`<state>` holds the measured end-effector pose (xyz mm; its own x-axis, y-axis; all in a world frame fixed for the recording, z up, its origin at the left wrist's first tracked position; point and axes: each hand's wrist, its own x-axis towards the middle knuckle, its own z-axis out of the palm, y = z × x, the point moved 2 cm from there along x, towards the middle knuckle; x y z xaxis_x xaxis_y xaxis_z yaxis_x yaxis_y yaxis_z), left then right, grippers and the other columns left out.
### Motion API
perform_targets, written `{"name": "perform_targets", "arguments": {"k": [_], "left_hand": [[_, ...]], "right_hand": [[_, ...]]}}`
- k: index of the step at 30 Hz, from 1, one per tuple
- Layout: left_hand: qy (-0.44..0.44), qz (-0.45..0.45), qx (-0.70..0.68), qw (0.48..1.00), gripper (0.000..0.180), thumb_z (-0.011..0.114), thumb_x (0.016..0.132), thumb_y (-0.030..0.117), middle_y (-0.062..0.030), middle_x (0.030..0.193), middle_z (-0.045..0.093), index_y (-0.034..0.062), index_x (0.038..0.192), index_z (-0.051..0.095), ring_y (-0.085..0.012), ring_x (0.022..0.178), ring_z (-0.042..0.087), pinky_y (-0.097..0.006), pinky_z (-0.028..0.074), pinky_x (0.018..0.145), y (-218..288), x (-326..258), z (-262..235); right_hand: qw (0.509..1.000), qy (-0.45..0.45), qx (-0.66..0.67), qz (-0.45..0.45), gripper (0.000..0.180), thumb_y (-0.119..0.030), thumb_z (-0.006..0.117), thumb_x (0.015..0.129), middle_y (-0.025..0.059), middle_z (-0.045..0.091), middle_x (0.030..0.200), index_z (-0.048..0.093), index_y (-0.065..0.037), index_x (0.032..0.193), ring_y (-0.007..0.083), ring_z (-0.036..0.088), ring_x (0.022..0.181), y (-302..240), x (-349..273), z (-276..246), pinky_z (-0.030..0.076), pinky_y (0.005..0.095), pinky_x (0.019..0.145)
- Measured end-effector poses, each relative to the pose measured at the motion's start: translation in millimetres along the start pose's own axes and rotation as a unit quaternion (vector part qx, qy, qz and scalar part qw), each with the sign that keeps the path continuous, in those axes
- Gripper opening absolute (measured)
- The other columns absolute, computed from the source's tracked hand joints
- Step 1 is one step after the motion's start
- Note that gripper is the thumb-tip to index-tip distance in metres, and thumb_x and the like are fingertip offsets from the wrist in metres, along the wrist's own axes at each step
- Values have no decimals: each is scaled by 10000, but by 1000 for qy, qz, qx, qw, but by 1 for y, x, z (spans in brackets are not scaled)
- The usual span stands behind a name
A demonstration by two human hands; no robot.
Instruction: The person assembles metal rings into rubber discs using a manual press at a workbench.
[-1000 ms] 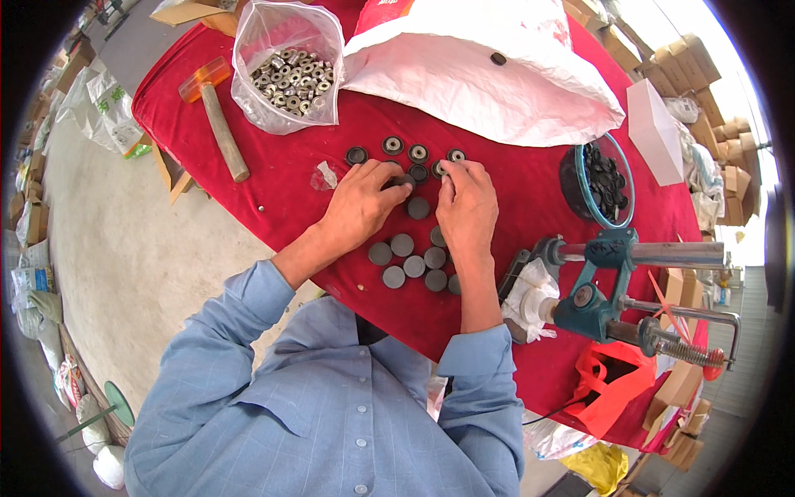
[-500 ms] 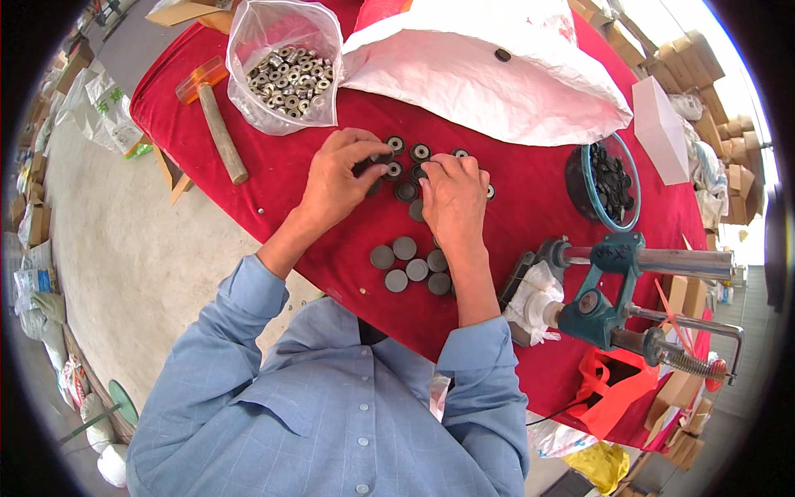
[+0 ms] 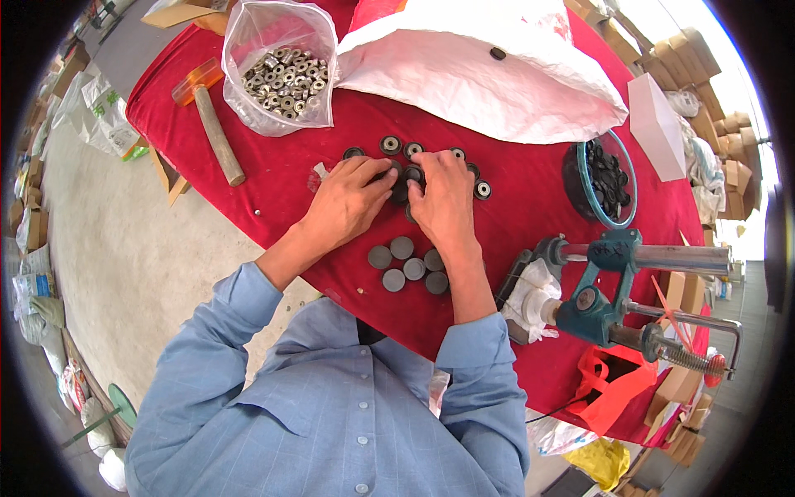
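Observation:
My left hand and my right hand rest side by side on a red-covered table, fingertips meeting over a cluster of small black round wheels. Both pinch at parts there; what each grips is hidden by the fingers. More black wheels with metal centres lie in a row just beyond the fingers. Several plain grey discs sit in a group close to me, under my right wrist.
A clear bag of metal bearings stands at the far left, a wooden-handled mallet beside it. A big white sack lies beyond. A round tub of black parts and a teal hand press occupy the right.
Both hands have moved away from me, from over the grey discs up to the row of black wheels, uncovering the grey discs.

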<state>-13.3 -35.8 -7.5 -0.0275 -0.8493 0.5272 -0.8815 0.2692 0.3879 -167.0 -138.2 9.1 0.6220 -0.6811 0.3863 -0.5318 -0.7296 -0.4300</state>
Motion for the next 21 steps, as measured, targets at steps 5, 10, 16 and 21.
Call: {"name": "perform_targets", "arguments": {"k": [5,10,16,21], "left_hand": [[-14,21,65,998,432,758,863,71,-135,1316,666,13,1287,701,-326,1195,647,-483,522,1022,0,-7,2],[-32,30,99,994,459,737,882,81,-126,1371,639,27,1334,676,-317,1222,632,-485,509,1039,3,-13,3],[-13,9,73,997,455,742,900,95,-130,1376,636,33,1345,672,-326,1229,626,-486,508,1032,6,-16,4],[68,-45,-11,997,411,742,923,124,-149,1330,639,32,1318,677,-343,1179,621,-478,512,983,-2,-9,-8]], "right_hand": [[994,-3,87,59,255,-57,816,819,135,677,1031,711,-81,1050,346,678,950,11,-4,-9,532,485,821],[980,133,37,143,240,21,793,815,144,702,981,696,-46,1023,368,713,855,52,-17,-54,567,475,737],[983,139,-8,118,261,44,772,825,148,715,1029,707,-40,1064,369,725,896,64,-35,-49,585,461,769],[987,131,-53,79,221,35,736,868,150,715,1080,693,-31,1074,375,726,937,65,-42,-42,592,459,803]]}}
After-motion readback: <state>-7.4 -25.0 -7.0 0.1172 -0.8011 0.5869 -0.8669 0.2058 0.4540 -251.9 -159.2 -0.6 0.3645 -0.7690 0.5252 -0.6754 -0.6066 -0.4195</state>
